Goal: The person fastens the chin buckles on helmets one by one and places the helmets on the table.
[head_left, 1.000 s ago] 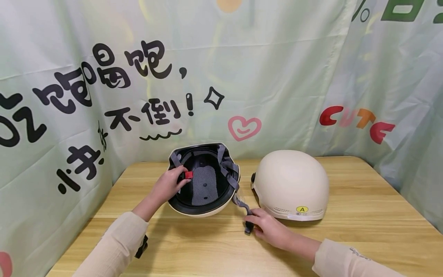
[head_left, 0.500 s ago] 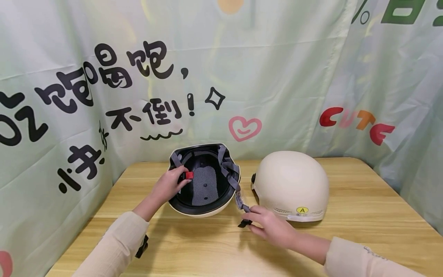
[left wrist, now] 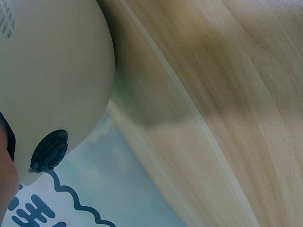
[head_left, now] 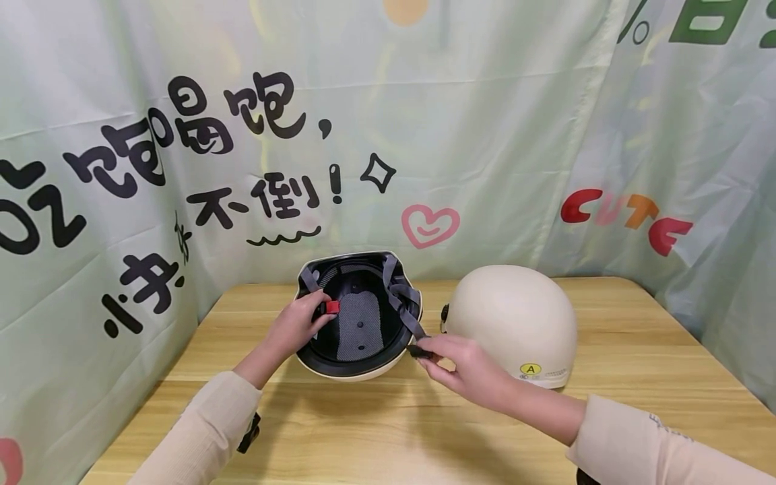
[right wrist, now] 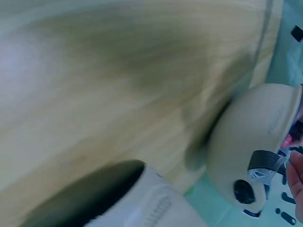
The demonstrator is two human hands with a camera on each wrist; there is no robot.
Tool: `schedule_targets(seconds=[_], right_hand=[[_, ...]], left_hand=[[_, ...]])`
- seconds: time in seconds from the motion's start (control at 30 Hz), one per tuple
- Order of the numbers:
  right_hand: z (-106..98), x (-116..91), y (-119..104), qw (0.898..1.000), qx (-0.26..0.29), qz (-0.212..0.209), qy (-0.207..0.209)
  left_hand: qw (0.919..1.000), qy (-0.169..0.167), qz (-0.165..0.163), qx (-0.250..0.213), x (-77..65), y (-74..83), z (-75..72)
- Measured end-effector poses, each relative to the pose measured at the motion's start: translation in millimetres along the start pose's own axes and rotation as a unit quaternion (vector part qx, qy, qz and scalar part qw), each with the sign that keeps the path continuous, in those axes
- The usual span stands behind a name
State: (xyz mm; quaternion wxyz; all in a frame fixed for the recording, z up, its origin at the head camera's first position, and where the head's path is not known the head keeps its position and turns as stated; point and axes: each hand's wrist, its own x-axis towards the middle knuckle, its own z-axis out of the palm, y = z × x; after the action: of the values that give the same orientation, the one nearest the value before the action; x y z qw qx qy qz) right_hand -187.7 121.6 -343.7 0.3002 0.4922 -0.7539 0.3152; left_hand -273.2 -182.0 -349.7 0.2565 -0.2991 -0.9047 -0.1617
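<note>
Tilted helmet [head_left: 358, 374] holds padding [head_left: 359, 316], straps [head_left: 401, 302]; left hand [head_left: 292, 325] pinches red buckle [head_left: 332, 307] inside; right hand [head_left: 469, 365] pinches black clip [head_left: 418, 351] near rim [head_left: 348, 368]

The right grip [head_left: 468, 369] has lifted the black buckle [head_left: 419, 351] from low over the bench [head_left: 376, 438] to just beside the lower right rim of the helmet with its lining showing [head_left: 359, 327], and now hides more of the second helmet [head_left: 512, 313].
</note>
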Motion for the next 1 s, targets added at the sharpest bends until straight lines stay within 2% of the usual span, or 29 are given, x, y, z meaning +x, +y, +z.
schedule_targets(seconds=[0.47,0.63,0.73,1.0], right_hand=[[-5.8,47.4,-2.7,0.997,-0.016,0.014,0.078],[-3.6,65.1,-1.6,0.993,0.004,0.053,0.106],[-1.5,74.2,-0.5,0.990,0.014,0.080,0.113],[8.5,92.5,0.9,0.984,0.040,0.137,0.102]], left_hand=[[0.9999,0.010,0.002,0.003,-0.1,-0.2,1.6],[0.9999,0.013,0.003,0.000,-0.1,-0.3,2.4],[0.9994,0.028,0.021,0.005,-0.3,-1.6,3.8],[0.9917,0.101,0.079,-0.003,0.8,-4.7,6.7]])
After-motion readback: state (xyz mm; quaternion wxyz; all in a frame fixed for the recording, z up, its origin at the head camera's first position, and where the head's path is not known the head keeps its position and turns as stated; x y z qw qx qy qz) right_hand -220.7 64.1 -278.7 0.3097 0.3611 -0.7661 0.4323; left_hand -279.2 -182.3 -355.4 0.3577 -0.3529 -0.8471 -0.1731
